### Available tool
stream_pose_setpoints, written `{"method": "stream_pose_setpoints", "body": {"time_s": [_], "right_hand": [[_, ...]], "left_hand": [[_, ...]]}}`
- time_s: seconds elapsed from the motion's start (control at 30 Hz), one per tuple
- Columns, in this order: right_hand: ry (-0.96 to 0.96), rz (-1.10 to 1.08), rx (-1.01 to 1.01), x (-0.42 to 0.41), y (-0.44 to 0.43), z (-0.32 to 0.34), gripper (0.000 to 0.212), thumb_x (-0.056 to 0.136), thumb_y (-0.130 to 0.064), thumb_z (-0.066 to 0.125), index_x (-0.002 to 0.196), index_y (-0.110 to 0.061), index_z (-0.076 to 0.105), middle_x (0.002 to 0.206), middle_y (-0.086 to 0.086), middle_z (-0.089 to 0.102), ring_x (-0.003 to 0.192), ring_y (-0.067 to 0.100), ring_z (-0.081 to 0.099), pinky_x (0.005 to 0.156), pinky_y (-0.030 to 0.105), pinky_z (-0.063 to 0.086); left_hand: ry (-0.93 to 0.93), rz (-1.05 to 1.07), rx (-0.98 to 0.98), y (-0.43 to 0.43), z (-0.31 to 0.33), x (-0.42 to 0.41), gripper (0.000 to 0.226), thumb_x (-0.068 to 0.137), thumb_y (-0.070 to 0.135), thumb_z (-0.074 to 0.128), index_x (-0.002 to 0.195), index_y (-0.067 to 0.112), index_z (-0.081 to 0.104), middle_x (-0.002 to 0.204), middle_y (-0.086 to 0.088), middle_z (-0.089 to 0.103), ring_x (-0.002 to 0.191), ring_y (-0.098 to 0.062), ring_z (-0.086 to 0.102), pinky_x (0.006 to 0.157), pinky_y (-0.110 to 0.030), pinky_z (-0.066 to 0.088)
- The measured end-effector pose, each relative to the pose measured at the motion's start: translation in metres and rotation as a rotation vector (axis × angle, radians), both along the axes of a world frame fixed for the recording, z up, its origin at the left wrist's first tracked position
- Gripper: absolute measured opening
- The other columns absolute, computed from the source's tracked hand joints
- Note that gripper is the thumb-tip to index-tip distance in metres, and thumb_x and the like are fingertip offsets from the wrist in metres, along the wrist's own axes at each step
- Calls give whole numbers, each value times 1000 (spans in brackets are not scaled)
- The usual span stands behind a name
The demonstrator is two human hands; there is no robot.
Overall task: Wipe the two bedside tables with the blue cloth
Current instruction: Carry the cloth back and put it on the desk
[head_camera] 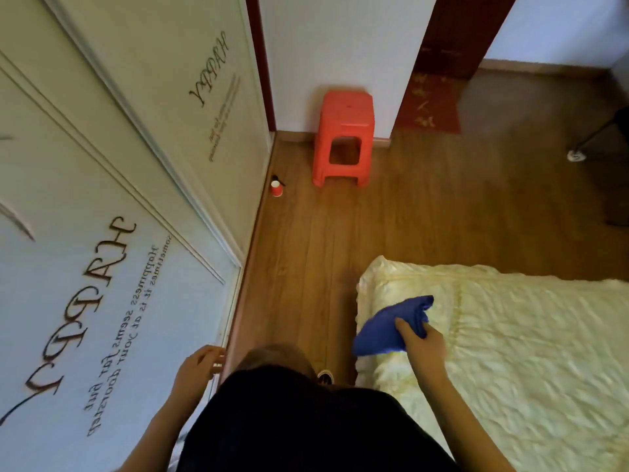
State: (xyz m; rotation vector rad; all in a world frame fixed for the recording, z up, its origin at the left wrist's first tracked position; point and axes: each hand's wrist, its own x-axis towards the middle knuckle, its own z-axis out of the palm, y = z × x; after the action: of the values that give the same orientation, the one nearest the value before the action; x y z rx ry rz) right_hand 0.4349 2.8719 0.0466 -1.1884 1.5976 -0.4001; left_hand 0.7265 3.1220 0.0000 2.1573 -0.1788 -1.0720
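Note:
My right hand (422,338) grips the blue cloth (384,330), bunched and hanging over the near corner of the bed. My left hand (200,364) is held out by the wardrobe's lower edge, fingers loosely curled with nothing in them. No bedside table is in view.
A white wardrobe (102,199) with lettering fills the left side. The bed (510,335) with a cream quilt lies on the right. A narrow strip of wooden floor (306,250) runs between them. A red plastic stool (343,134) stands ahead at the wall, a small red cup (276,189) beside the wardrobe.

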Motion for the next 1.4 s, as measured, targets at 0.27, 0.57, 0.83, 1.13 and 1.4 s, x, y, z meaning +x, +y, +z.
{"method": "stream_pose_setpoints", "body": {"time_s": [0.27, 0.57, 0.83, 1.13, 1.4], "right_hand": [[-109, 57, -50, 108, -169, -2, 19, 88, -20, 68, 78, -5, 63, 73, 10, 66, 68, 24, 62, 62, 35, 49], [-41, -179, -26, 148, -348, -5, 19, 88, -20, 68, 96, -3, 65, 87, 13, 68, 83, 32, 65, 77, 45, 51], [-4, -465, 65, 131, -466, -2, 20, 89, -23, 66, 102, -9, 62, 86, 2, 65, 89, 33, 63, 89, 52, 50], [2, -589, 68, 139, -640, -26, 20, 89, -26, 66, 97, -7, 62, 85, 8, 65, 78, 25, 60, 74, 39, 47], [-96, -580, -9, 148, -821, 3, 16, 89, -24, 67, 92, -9, 63, 75, -1, 62, 69, 13, 59, 56, 26, 41]], "left_hand": [[16, 105, 44, -128, -25, 84, 26, 97, 12, 43, 86, 9, 67, 89, -16, 71, 83, -35, 65, 75, -38, 46], [7, -263, -22, -421, -15, 202, 26, 97, 16, 47, 82, 20, 67, 87, -10, 72, 82, -29, 67, 79, -40, 51], [-58, -701, -151, -670, 23, 222, 21, 99, 20, 43, 106, 17, 63, 105, 3, 61, 102, -14, 56, 91, -24, 41], [-7, -744, -104, -857, -7, 211, 23, 98, 5, 43, 92, 14, 63, 96, -2, 66, 87, -16, 62, 76, -16, 47], [-43, -638, 8, -998, -33, 248, 24, 96, 11, 49, 84, 17, 69, 91, -18, 72, 79, -32, 65, 86, -49, 48]]}}
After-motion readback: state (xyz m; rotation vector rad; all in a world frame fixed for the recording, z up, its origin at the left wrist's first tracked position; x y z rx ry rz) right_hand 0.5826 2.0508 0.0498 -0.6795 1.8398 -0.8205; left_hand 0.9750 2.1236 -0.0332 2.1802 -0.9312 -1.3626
